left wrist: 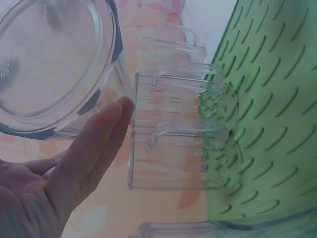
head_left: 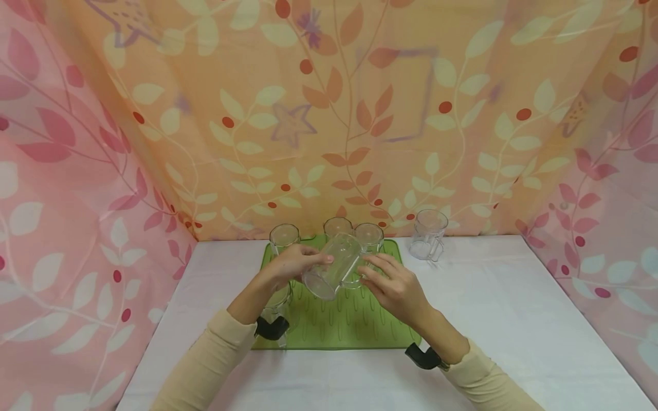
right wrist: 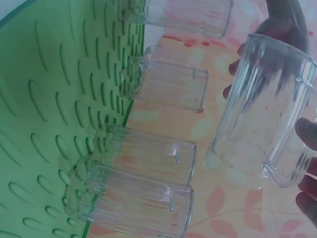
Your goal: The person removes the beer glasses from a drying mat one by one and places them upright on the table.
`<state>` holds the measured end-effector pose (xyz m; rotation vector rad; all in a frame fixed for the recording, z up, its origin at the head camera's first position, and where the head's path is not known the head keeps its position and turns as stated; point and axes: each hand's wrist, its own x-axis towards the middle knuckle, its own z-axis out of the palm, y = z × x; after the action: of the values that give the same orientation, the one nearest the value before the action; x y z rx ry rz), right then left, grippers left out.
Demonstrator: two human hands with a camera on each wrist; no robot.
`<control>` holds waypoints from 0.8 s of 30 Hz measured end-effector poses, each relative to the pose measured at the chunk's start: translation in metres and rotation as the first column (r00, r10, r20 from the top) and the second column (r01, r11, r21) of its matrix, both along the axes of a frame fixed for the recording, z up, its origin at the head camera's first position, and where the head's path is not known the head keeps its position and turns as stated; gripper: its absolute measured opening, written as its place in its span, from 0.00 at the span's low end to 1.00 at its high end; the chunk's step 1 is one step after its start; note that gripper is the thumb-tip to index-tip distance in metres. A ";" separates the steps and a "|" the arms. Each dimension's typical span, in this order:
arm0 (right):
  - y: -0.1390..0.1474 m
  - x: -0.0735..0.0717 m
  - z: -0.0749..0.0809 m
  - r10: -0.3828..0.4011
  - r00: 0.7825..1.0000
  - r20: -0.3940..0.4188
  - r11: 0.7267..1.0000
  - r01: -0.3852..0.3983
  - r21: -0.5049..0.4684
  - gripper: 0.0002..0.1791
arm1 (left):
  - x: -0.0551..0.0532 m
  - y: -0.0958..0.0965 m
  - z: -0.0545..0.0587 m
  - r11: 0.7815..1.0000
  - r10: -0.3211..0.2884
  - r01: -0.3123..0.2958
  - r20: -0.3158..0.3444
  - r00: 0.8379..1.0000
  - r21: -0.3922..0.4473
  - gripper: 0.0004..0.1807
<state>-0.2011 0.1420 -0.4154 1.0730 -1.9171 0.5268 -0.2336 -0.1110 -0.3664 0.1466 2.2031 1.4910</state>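
Note:
A clear glass mug point(head_left: 336, 267) is held tilted above the green drying mat point(head_left: 354, 331). My left hand point(head_left: 294, 264) grips its side, thumb on the near face and fingers behind. One round end, with raised marking, faces the left wrist camera. At the handle side is my right hand point(head_left: 398, 286), its fingers loosely bent and spread. In the right wrist view, that hand's fingertips point(right wrist: 308, 191) are close to the mug handle point(right wrist: 290, 129), with thumb and fingers apart. Whether they touch it is hard to tell.
Several clear mugs stand on the mat, among them a back left mug point(head_left: 284, 235), two back right mugs and a front left mug point(head_left: 277, 305) partly behind my left wrist. Another mug point(head_left: 429, 235) stands on the white table point(head_left: 478, 291), right of the mat. Patterned curtains point(head_left: 329, 142) surround the table.

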 end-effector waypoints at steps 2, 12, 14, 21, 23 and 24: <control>0.001 0.000 0.001 -0.007 0.999 0.042 1.000 0.007 -0.001 0.11 | 0.001 0.000 -0.002 1.000 0.023 -0.023 -0.004 1.000 0.013 0.28; 0.005 0.002 0.003 0.041 0.984 0.174 0.996 -0.027 -0.086 0.26 | 0.013 0.001 -0.008 0.988 0.144 -0.141 -0.050 0.988 0.055 0.36; 0.005 0.001 0.003 0.054 0.983 0.174 0.993 -0.034 -0.116 0.26 | 0.016 0.001 -0.009 0.984 0.161 -0.156 -0.056 0.985 0.083 0.36; 0.005 0.003 0.009 0.076 0.973 0.218 0.971 -0.023 -0.238 0.25 | 0.023 -0.002 -0.016 0.971 0.192 -0.175 -0.100 0.976 0.162 0.35; 0.005 0.003 0.010 0.076 0.970 0.229 0.963 -0.012 -0.269 0.24 | 0.025 -0.001 -0.017 0.964 0.212 -0.191 -0.103 0.972 0.185 0.35; 0.005 0.003 0.010 0.081 0.971 0.227 0.958 -0.013 -0.286 0.24 | 0.027 -0.001 -0.018 0.960 0.220 -0.197 -0.105 0.970 0.197 0.34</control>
<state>-0.1986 0.1468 -0.4050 0.9026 -1.9472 0.9625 -0.2069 -0.1115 -0.3846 0.0710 2.2307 1.8509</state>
